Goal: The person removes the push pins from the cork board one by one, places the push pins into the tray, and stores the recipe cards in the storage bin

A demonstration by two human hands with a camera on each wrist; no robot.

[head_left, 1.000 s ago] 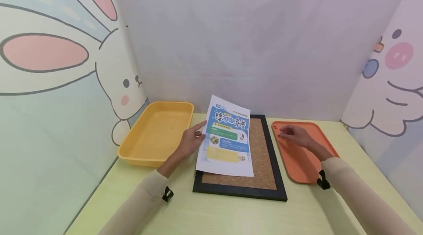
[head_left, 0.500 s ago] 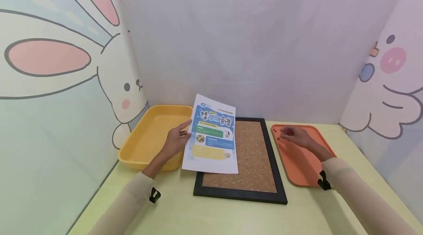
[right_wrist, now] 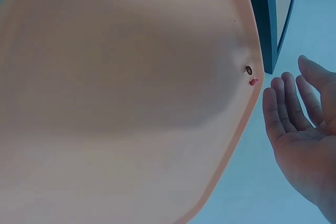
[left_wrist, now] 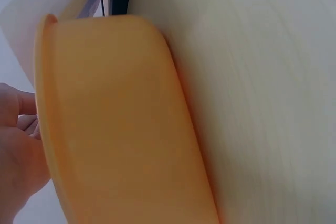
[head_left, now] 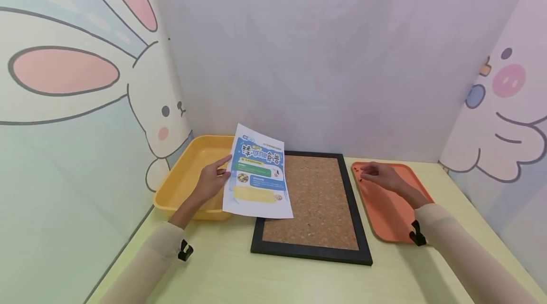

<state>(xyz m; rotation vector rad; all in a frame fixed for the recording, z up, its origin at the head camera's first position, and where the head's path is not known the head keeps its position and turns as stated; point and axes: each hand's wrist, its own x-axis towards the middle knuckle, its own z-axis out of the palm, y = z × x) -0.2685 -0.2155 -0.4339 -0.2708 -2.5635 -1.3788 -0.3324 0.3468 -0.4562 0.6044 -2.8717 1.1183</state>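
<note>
My left hand (head_left: 210, 181) pinches the left edge of a printed poster sheet (head_left: 259, 207), with thumb and fingers at its margin. The sheet is tilted up and overlaps the left part of a black-framed cork board (head_left: 320, 204) and the side of a yellow basin (head_left: 181, 175). In the left wrist view the basin's wall hides much of the hand. My right hand (head_left: 381, 176) hovers above the far left part of an orange tray (head_left: 391, 218), its fingers loosely bent with nothing in them. Small push pins (right_wrist: 248, 70) lie in the tray's corner near the fingertips.
Pale wood tabletop (head_left: 299, 280) runs along the front. Behind stands a light curtain wall (head_left: 320, 57), with cartoon-printed panels at left and right. The cork board lies flat between the basin and the tray.
My left hand has carried the poster sheet leftward, from over the cork board toward the basin, baring more cork. The right hand stays over the tray almost unchanged.
</note>
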